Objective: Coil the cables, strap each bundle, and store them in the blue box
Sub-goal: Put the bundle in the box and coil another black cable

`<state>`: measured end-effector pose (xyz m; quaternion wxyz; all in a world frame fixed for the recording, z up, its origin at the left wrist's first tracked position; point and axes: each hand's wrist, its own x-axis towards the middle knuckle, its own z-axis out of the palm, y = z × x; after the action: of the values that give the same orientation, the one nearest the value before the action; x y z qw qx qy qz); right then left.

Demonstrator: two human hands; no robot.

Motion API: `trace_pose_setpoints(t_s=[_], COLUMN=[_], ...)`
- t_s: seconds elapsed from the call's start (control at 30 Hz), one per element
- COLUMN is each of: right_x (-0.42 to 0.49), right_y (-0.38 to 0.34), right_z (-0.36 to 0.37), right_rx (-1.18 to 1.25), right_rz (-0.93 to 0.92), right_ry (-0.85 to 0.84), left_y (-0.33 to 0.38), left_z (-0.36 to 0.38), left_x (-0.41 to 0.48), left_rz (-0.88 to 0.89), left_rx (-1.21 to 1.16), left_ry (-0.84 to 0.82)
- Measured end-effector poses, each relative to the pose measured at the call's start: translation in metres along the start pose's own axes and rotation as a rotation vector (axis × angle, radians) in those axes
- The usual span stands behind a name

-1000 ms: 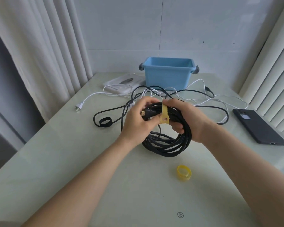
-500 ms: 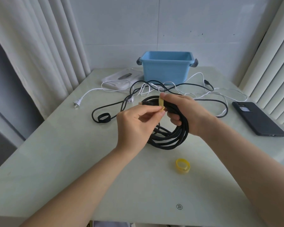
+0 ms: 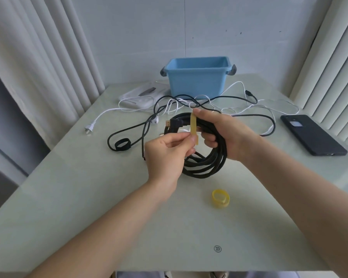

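Observation:
My right hand grips a coiled black cable at its top, just above the table. A yellow strap runs over the coil's strands, its upper end under my right thumb. My left hand pinches the strap's lower end between thumb and forefinger. The cable's gold-tipped plug sticks out to the left of the coil. The blue box stands open at the back of the table. A loose black cable and a white cable lie tangled in front of it.
A rolled yellow strap lies on the table in front of the coil. A rolled black strap sits at the left on the loose black cable. A dark phone lies at the right. A white packet is left of the box.
My left hand has pulled the yellow strap's free end down and toward me, so the strap now shows as a long straight strip. My right hand still holds the coil.

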<state>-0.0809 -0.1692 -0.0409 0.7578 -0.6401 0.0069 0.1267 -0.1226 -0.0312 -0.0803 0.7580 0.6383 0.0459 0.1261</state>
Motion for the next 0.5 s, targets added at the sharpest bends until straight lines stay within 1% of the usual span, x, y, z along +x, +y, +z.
trace_pose_setpoints(t_s=[0.2,0.33,0.5], right_x=[0.000,-0.002,-0.002], right_y=[0.001,0.003,0.003], right_z=[-0.003,-0.004,-0.001], right_rx=[0.035,0.037,0.046], right_rz=[0.021,0.032,0.053], right_ry=[0.018,0.031,0.051], left_y=[-0.001,-0.002,-0.004], left_z=[0.004,0.005,0.004], left_x=[0.011,0.014,0.019], left_rz=[0.169,0.245,0.258], left_rx=[0.251,0.352,0.401], left_ry=[-0.060,-0.098,-0.098])
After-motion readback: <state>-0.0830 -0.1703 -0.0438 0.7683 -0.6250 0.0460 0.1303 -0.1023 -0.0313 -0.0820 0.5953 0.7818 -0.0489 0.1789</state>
